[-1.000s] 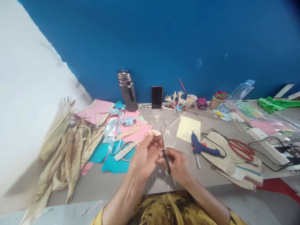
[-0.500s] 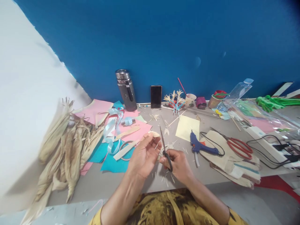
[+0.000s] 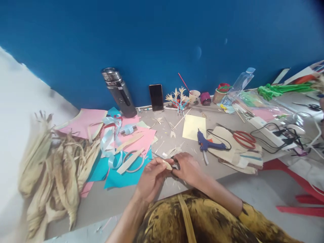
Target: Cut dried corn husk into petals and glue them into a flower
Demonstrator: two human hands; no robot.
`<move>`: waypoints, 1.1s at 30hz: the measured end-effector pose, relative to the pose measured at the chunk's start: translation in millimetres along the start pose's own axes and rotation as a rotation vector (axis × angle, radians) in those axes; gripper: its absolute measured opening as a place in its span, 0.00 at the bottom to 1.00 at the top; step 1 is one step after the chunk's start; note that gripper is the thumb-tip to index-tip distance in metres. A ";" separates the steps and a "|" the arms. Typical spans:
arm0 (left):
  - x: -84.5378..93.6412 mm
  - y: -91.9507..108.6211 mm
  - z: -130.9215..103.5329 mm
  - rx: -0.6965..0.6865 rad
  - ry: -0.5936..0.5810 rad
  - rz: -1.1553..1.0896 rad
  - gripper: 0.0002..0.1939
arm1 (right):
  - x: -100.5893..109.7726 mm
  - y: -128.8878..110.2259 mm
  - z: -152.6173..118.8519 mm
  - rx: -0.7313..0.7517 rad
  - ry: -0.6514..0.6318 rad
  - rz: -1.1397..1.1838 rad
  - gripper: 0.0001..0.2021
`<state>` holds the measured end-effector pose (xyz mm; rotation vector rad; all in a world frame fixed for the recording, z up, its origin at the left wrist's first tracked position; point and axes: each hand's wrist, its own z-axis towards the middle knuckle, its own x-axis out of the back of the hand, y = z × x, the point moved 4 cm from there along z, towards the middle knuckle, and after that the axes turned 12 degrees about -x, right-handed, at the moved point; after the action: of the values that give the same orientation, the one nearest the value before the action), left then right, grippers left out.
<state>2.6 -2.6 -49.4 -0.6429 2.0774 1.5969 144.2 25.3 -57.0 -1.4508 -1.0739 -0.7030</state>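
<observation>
My left hand (image 3: 152, 177) pinches a small pale piece of corn husk (image 3: 167, 165) between thumb and fingers. Close against it, my right hand (image 3: 188, 168) is closed round the black handles of a pair of scissors (image 3: 174, 162). The blades point left and are mostly hidden behind my left hand. Husk clippings (image 3: 174, 149) lie on the table just beyond my hands. A cut husk strip (image 3: 130, 161) rests on blue paper (image 3: 118, 180) and a tape roll (image 3: 140, 156) left of my left hand.
Dried corn husks (image 3: 53, 175) are heaped at the left. Behind stand a flask (image 3: 120, 94), a phone (image 3: 156, 97), husk flowers (image 3: 179, 98) and a paper cup (image 3: 194, 97). At the right lie a glue gun (image 3: 210, 144), a glove (image 3: 227, 155), red-handled scissors (image 3: 244, 139) and a power strip (image 3: 270, 133).
My hands have come closer together and lower. The scissors, upright before, now point left behind my left hand. The whole view has turned to the right.
</observation>
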 end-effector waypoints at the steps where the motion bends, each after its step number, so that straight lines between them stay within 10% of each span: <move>1: 2.9 -1.7 2.1 0.008 0.006 -0.003 0.09 | 0.1 -0.2 -0.1 0.013 -0.004 -0.009 0.09; 12: 12.4 -14.8 19.5 0.049 0.082 -0.091 0.08 | 10.4 -3.1 7.3 0.014 -0.201 -0.045 0.09; 22: -3.5 0.7 26.4 0.044 -0.022 0.112 0.11 | 26.8 4.1 6.9 -0.082 -0.344 0.952 0.15; 33: -13.1 -4.7 36.8 0.090 -0.039 0.158 0.12 | 16.2 15.1 22.6 -0.254 -0.272 1.311 0.16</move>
<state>18.2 33.3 -53.8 -0.4228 2.2048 1.5745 161.0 51.8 -53.1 -2.0883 -0.0414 0.3275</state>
